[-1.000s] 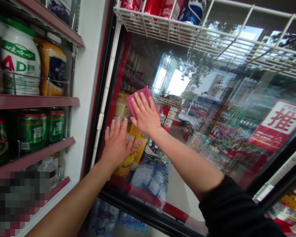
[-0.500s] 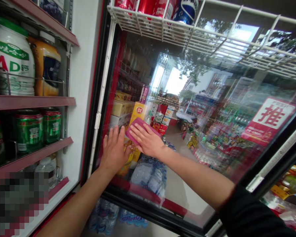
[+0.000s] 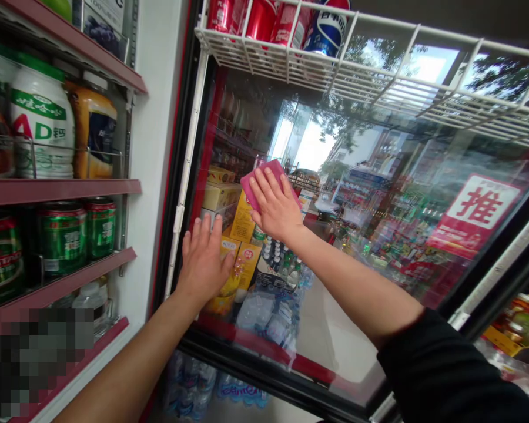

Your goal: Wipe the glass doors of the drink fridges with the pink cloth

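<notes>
My right hand presses a pink cloth flat against the glass door of a drinks cooler, its fingers spread over the cloth. My left hand rests lower on the same pane, palm flat, fingers apart, holding nothing. Its thumb is close to the yellow boxed goods seen behind the glass. The door's black and red frame runs just left of my left hand.
A white wire rack holding red and blue cans sits above my hands. Left of the door, maroon shelves hold large bottles and green cans. Shrink-wrapped bottled water stands behind the glass, and a red sign is on it.
My right hand and the pink cloth have moved up and right across the glass since half a second ago. My left hand stays in nearly the same place.
</notes>
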Demonstrator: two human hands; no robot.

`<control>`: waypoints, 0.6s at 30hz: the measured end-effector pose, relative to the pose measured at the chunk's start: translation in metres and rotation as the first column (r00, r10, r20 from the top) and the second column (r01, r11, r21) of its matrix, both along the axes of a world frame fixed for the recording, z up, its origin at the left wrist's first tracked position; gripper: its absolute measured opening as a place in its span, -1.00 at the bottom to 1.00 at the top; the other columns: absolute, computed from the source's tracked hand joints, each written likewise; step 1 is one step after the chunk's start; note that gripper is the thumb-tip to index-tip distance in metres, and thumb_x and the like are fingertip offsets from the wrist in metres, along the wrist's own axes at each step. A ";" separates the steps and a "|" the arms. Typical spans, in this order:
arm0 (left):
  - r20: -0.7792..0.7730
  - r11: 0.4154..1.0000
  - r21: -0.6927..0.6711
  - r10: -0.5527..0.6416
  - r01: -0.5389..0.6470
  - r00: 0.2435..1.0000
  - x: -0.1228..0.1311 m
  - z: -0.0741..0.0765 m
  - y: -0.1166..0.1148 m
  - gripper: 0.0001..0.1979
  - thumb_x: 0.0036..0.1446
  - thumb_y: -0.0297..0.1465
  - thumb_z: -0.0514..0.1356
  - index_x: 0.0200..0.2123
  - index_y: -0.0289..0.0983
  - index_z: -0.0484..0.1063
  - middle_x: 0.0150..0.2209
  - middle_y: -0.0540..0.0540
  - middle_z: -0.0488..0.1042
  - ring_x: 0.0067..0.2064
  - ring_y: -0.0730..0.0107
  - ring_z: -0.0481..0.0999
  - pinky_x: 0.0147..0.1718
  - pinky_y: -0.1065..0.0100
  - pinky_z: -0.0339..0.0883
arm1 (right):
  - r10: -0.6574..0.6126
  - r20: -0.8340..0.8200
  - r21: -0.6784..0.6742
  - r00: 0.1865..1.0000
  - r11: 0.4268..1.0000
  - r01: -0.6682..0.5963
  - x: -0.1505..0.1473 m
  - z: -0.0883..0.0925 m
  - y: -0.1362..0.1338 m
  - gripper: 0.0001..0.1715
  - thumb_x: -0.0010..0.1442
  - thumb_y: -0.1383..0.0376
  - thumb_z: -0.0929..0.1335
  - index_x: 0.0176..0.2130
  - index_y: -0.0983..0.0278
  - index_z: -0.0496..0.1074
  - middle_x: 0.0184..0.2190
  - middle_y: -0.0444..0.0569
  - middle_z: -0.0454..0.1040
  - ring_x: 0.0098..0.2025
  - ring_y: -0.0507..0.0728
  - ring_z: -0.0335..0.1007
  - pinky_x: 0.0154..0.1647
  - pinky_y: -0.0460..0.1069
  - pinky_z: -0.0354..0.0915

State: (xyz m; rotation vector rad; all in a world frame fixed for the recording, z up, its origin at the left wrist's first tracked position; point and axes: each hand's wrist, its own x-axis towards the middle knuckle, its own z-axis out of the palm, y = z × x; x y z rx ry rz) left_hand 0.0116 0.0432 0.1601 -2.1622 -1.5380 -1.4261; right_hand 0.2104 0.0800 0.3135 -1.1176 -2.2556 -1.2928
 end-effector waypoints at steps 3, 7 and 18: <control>0.009 1.000 -0.021 0.015 -0.015 1.000 -0.001 0.000 0.005 -0.12 0.38 -0.22 0.13 0.63 -0.38 -0.08 0.66 -0.42 -0.15 0.67 -0.29 -0.14 0.56 -0.31 -0.11 | 0.012 0.021 -0.046 1.000 0.999 -0.011 -0.030 -0.012 0.015 0.01 0.46 0.10 0.36 0.62 0.45 -0.04 0.68 0.23 -0.19 0.72 0.43 -0.33 0.72 0.43 -0.39; 0.000 0.998 -0.042 0.048 -0.047 0.999 -0.004 -0.009 0.015 -0.14 0.39 -0.20 0.12 0.62 -0.37 -0.05 0.66 -0.43 -0.13 0.66 -0.34 -0.11 0.54 -0.36 -0.07 | 0.042 0.069 -0.092 0.997 0.995 -0.036 -0.066 -0.035 0.031 -0.07 0.49 0.16 0.30 0.62 0.46 -0.03 0.68 0.21 -0.20 0.72 0.40 -0.34 0.73 0.42 -0.39; -0.081 0.967 -0.181 0.165 -0.177 0.983 -0.021 -0.061 0.033 -0.16 0.39 -0.19 0.07 0.59 -0.48 0.02 0.62 -0.49 -0.01 0.62 -0.43 0.00 0.48 -0.44 0.03 | 0.068 0.333 -0.211 0.940 0.978 0.004 -0.083 -0.085 0.033 -0.03 0.47 0.12 0.33 0.62 0.46 -0.02 0.69 0.19 -0.20 0.72 0.37 -0.31 0.75 0.35 -0.28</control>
